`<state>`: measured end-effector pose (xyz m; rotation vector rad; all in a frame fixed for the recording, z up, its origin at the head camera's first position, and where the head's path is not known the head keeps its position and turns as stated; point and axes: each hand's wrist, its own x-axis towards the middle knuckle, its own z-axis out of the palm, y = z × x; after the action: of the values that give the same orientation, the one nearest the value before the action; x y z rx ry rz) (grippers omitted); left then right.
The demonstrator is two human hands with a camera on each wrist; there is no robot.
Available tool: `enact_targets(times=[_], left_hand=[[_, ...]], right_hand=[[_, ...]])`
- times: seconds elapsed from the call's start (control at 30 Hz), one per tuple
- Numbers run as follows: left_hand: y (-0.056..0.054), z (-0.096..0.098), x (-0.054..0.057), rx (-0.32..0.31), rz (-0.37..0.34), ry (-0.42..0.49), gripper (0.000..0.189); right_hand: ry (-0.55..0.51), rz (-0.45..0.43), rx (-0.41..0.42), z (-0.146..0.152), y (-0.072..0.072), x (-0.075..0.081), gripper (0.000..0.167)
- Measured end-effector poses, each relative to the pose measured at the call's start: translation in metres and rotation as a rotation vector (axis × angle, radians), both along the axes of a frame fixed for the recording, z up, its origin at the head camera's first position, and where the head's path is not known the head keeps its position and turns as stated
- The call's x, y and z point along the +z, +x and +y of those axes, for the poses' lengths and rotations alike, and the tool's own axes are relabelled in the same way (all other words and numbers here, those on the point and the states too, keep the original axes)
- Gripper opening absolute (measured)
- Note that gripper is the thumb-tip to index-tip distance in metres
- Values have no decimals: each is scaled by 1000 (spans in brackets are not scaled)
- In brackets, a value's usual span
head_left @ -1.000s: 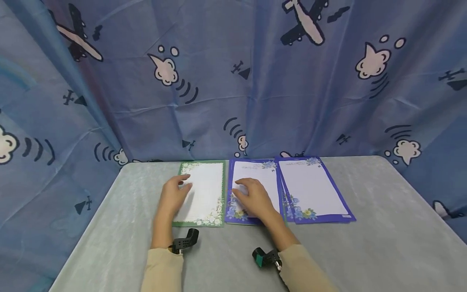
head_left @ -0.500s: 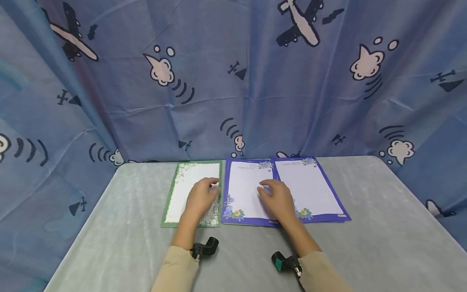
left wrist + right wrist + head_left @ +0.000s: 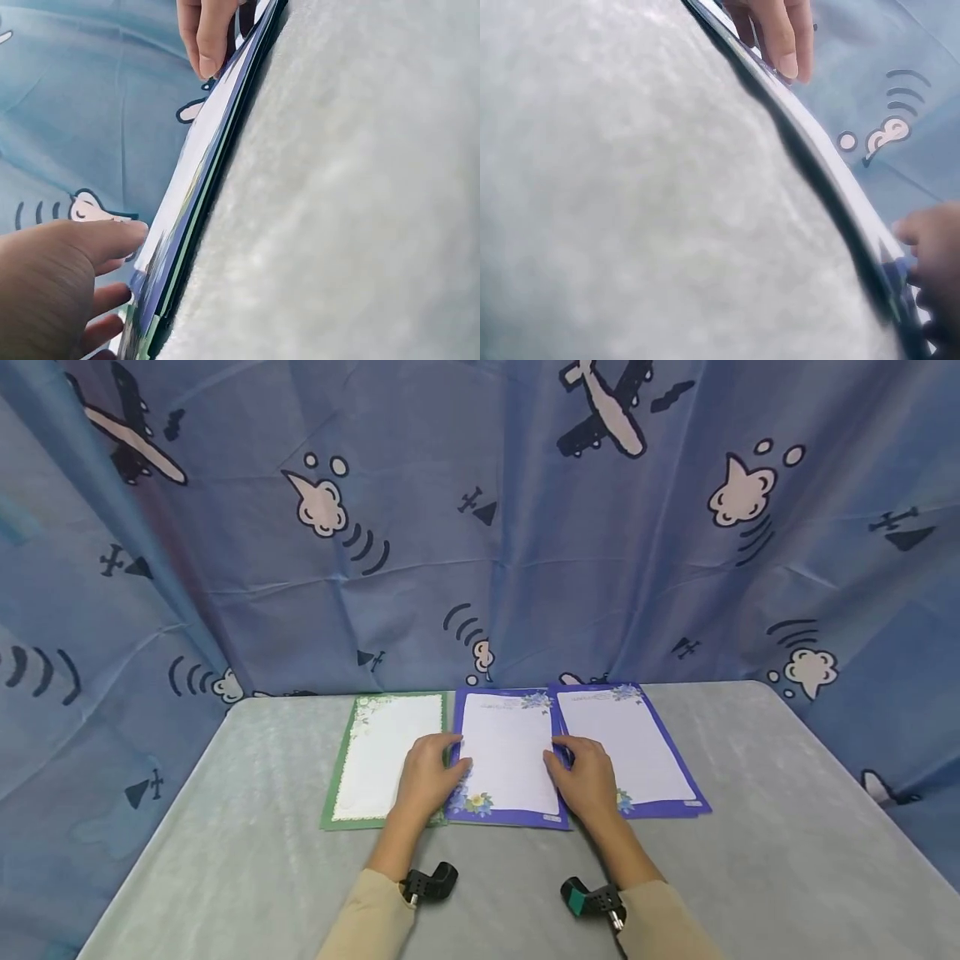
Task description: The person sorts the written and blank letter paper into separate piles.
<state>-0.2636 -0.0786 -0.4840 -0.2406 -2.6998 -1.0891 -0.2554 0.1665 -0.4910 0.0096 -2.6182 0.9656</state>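
Three bordered sheets of stationery paper lie side by side in the head view: a green-bordered sheet [image 3: 386, 752], a middle purple-bordered sheet [image 3: 506, 752] with blue flowers, and another purple-bordered sheet [image 3: 622, 743] at the right. My left hand [image 3: 427, 777] is at the middle sheet's left edge, over the green sheet's right side. At the opposite edge is my right hand [image 3: 588, 772], overlapping the right sheet. In the left wrist view, the left thumb [image 3: 120, 238] extends over the paper, with the other fingers loosely spread beside the edge. Neither hand is closed around anything.
The sheets rest near the back of a pale grey covered table [image 3: 255, 827]. A blue curtain [image 3: 420, 527] with airplane and cloud prints hangs behind it. Green edges show under the middle purple sheet in the left wrist view. Each wrist wears a black camera mount [image 3: 431, 883].
Both hands have moved right from the green and middle sheets to either side of the middle sheet. The green sheet's lower end has swung left, and the middle purple sheet has straightened slightly.
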Motion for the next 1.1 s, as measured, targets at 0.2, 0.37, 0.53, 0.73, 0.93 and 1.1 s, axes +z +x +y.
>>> enact_targets(times=[0.2,0.37,0.53,0.73,0.93,1.1], left_hand=[[2,-3,-4,10,5,-34,35],[5,-3,-2,42,14,-67,28],[5,-1,-1,51,35,-76,21],[5,1,1,44,49,-57,16],[3,2,2,29,92,-32,13],[1,2,2,32,94,-1,11]], right_hand=[[0,29,2,-4,2,-4,29],[-9,58,19,-5,3,-5,28],[0,41,24,-6,4,-2,30],[-82,72,8,-6,4,2,25],[-202,133,-8,-5,4,3,19],[-220,130,-30,-4,2,4,15]])
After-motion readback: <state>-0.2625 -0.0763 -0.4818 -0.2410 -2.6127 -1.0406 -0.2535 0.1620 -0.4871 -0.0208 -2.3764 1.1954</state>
